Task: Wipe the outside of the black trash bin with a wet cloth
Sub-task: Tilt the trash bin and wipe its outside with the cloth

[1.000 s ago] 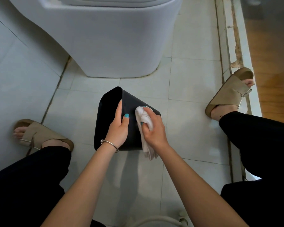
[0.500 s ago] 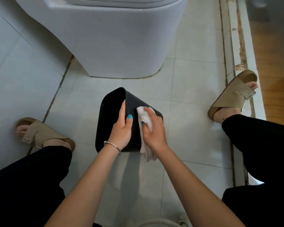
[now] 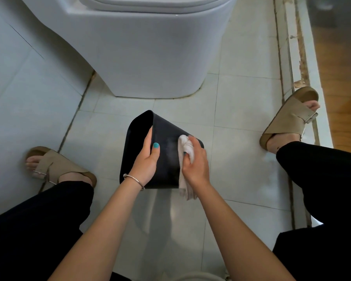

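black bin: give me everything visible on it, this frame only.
The black trash bin looks like smooth matte plastic with rounded corners and tapering walls. It is tipped on its side above the tiled floor, its opening to the left, its narrower end to the right. The left hand grips its rim, thumb on the outer wall. The right hand presses a white cloth against that wall.

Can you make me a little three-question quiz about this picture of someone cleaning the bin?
1. True or false: the black trash bin stands upright.
2. Which hand grips the white cloth? A) left B) right
3. What big white thing stands on the floor behind the bin?

Key:
1. False; it is tipped on its side.
2. B: the right hand presses the cloth on the bin; the left hand holds the rim.
3. The toilet.
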A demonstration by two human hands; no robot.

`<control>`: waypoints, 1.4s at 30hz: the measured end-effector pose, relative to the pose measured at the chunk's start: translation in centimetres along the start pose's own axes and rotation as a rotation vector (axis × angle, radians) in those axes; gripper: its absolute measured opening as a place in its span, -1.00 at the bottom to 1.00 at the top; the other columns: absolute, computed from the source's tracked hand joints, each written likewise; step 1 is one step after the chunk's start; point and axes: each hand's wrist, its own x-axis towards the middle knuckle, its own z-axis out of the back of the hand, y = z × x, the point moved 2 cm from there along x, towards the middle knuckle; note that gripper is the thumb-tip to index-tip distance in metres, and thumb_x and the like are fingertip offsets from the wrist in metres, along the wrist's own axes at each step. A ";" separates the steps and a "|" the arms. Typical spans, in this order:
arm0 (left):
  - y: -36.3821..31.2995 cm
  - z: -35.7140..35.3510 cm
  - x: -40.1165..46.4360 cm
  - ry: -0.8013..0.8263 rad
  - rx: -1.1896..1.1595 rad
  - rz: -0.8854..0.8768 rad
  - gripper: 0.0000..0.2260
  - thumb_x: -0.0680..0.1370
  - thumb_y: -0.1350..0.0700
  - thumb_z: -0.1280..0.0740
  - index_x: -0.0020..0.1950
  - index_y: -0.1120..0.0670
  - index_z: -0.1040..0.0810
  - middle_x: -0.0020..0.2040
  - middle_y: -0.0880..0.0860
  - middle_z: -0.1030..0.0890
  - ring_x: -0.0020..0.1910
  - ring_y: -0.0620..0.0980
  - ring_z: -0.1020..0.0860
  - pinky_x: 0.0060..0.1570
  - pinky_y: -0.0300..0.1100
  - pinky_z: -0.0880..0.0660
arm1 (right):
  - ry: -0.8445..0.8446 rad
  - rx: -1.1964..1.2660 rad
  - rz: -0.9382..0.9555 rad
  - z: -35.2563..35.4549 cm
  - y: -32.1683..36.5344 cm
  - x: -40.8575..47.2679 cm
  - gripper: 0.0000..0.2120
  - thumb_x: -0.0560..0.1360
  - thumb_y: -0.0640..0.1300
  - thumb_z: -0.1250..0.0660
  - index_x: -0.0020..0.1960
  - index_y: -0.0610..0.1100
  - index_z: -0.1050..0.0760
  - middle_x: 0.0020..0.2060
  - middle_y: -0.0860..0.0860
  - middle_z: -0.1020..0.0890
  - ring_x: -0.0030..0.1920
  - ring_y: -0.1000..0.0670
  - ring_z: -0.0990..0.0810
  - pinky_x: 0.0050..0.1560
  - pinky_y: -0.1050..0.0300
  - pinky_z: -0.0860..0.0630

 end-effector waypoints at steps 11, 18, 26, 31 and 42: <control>-0.8 -0.6 -0.2 -0.021 0.043 0.038 -0.53 0.68 0.03 -0.05 0.56 -0.20 0.01 0.33 -0.23 -0.33 0.20 -0.20 -0.37 0.22 -0.26 -0.26 | 0.096 -0.066 0.040 0.2 1.3 -0.9 -0.47 0.57 -0.05 -0.24 0.45 0.31 -0.20 0.30 0.04 -0.29 0.07 -0.06 -0.51 0.03 0.19 -0.37; -2.1 -1.9 -0.4 0.044 0.034 0.017 -0.53 0.68 0.03 -0.04 0.55 -0.21 0.01 0.28 -0.27 -0.28 0.22 -0.27 -0.30 0.19 -0.33 -0.19 | 0.025 0.050 -0.040 1.5 1.7 -1.7 -0.55 0.48 0.25 -0.32 0.33 0.43 -0.30 0.28 0.13 -0.32 0.05 0.11 -0.45 0.00 0.21 -0.34; -2.0 -1.1 -0.2 0.015 0.078 0.035 -0.53 0.68 0.03 -0.03 0.56 -0.20 0.03 0.37 -0.16 -0.34 0.17 -0.20 -0.35 0.12 -0.33 -0.22 | -0.105 -0.036 -0.041 -0.1 2.8 -1.9 -0.72 0.57 0.11 -0.25 0.26 0.35 -0.47 0.22 0.10 -0.38 -0.03 0.02 -0.53 -0.19 0.28 -0.37; -2.2 -1.6 0.2 0.041 0.054 0.014 -0.55 0.69 0.03 0.01 0.56 -0.20 0.03 0.33 -0.19 -0.32 0.19 -0.22 -0.35 0.16 -0.33 -0.24 | -0.080 0.011 0.082 -0.4 3.8 -2.7 -0.68 0.58 0.06 -0.26 0.31 0.30 -0.46 0.23 0.07 -0.36 0.00 0.04 -0.52 -0.18 0.38 -0.36; 0.8 0.1 0.2 -0.055 -0.102 0.013 -0.57 0.69 0.03 0.00 0.57 -0.13 -0.04 0.53 -0.19 -0.17 0.48 -0.23 -0.16 0.51 -0.11 -0.09 | 0.004 -0.061 0.010 -0.2 0.6 -0.6 -0.72 0.58 0.06 -0.25 0.25 0.32 -0.48 0.19 0.12 -0.38 -0.05 0.02 -0.54 -0.10 0.19 -0.43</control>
